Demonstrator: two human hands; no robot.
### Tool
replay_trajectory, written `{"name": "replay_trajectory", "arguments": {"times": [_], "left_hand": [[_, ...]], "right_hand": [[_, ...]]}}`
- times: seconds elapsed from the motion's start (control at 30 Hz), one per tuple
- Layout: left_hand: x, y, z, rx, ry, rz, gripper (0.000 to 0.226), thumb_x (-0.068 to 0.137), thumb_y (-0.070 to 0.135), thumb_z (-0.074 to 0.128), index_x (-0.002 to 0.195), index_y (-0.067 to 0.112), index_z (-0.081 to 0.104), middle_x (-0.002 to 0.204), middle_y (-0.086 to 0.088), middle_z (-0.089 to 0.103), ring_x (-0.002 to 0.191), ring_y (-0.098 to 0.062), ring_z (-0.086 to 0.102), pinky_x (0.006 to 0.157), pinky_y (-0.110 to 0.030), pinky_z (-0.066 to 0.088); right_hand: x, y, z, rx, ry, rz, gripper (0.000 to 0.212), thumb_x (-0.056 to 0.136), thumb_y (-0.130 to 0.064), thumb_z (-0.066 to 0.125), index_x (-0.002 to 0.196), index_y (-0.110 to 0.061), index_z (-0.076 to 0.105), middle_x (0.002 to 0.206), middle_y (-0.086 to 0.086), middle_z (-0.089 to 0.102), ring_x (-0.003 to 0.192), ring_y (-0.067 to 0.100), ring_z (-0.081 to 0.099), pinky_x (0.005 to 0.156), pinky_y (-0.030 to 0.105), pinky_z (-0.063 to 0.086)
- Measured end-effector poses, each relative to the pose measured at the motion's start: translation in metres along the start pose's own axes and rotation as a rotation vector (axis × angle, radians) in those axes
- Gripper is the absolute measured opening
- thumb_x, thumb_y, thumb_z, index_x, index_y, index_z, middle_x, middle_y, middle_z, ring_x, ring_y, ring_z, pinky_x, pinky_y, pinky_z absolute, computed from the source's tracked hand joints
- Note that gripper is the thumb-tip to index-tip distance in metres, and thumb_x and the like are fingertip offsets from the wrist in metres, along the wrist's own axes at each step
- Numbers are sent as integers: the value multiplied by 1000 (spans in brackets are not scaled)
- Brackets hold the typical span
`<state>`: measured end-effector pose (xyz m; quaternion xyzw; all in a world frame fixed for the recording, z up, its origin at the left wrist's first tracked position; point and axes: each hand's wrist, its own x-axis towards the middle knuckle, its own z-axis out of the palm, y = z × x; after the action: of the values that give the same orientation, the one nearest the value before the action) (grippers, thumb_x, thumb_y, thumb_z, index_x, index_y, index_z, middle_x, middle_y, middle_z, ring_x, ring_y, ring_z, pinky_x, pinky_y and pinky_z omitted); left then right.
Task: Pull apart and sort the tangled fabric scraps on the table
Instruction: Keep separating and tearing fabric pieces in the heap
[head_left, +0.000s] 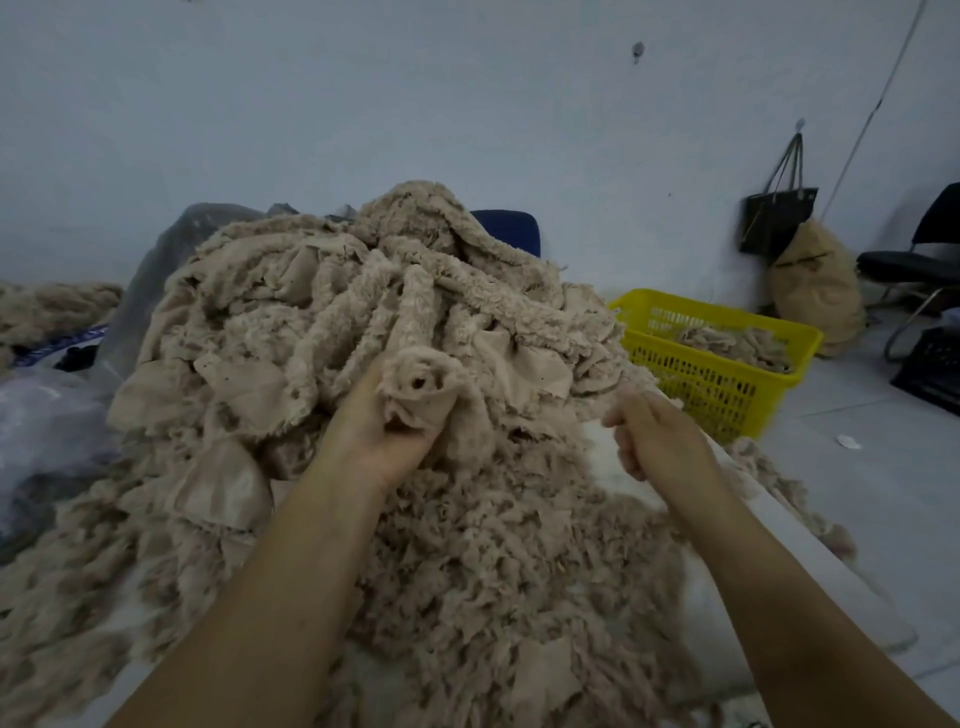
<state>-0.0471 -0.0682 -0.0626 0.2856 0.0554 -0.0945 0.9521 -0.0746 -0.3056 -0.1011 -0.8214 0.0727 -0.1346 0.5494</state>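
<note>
My left hand (384, 431) is gripping a rolled bundle of beige fleece strips (421, 379) at the front of the tangled pile of scraps (395, 280) heaped on the desk (779, 571). My right hand (657, 436) is curling its fingers at the pile's edge, but it is blurred and I cannot tell whether it is pinching anything. A yellow basket (727, 318) beside the pile is holding more scraps.

On the far wall (467, 104) I see a black bag (779, 218) hanging from a hook (800, 123), a tan sack (818, 291) slumped under it, and a black chair (914, 260) beside (partly cut off).
</note>
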Motion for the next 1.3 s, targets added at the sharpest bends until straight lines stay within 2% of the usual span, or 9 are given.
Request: {"name": "replay_trajectory", "arguments": {"times": [0.2,0.37,0.53,0.7,0.83,1.0,1.1,1.23,1.3], "left_hand": [[-1,-32,11,216,-113,-91,28,100,25,53,104,1,66,95,-10,73,86,-17,70,74,-32,62],[-11,-36,13,800,-319,-26,37,101,40,52,117,12,70,115,-6,73,104,-18,71,83,-30,59],[-9,-53,-1,1218,-172,235,29,102,41,48,100,29,73,99,15,74,95,-3,68,80,-20,56],[-13,-74,-23,1772,-771,-78,34,91,61,58,121,45,60,122,32,54,108,22,47,84,-2,40],[-21,-24,-16,1786,-980,-392,52,84,64,67,132,61,47,140,48,32,128,25,29,97,-4,29],[-23,-37,-41,2194,-979,-261,63,87,50,69,142,47,38,151,32,14,132,11,13,109,-21,21],[-12,-48,-45,2013,-660,99,18,95,31,63,113,30,61,121,13,50,117,-7,48,89,-11,39],[-4,-24,-36,1301,-219,85,7,96,27,64,97,29,71,96,11,73,82,2,69,63,-7,48],[-5,-16,-32,1107,-167,68,21,97,25,61,86,30,78,88,7,78,81,-5,73,62,-15,54]], "right_hand": [[-27,-30,45,124,-332,-271,37,74,-73,59,103,-51,49,95,-22,62,80,-5,62,63,13,49],[-6,-26,45,114,-158,-186,13,98,-34,57,96,-24,65,88,3,70,70,13,66,62,30,54],[29,-8,-15,923,29,194,48,93,-44,61,129,-13,57,117,5,67,105,25,66,87,36,56],[2,19,-9,-79,-233,113,27,92,-59,55,105,-35,61,111,-13,63,98,7,63,84,30,55],[-30,12,-13,-302,-830,-30,35,76,-78,60,108,-69,51,113,-52,47,103,-25,48,80,8,42],[-32,32,3,-827,-794,-318,71,84,-64,63,145,-41,35,147,-16,26,136,8,22,104,26,29],[-28,30,18,-647,-501,-340,27,99,-42,54,120,-24,55,105,-15,44,111,21,48,74,13,33],[-10,8,-6,-64,-331,98,98,71,-77,58,148,-19,40,131,-11,45,115,13,48,93,29,39],[-1,2,-18,16,-362,118,98,61,-80,58,142,-26,51,132,-20,50,116,6,49,97,29,38]]}}
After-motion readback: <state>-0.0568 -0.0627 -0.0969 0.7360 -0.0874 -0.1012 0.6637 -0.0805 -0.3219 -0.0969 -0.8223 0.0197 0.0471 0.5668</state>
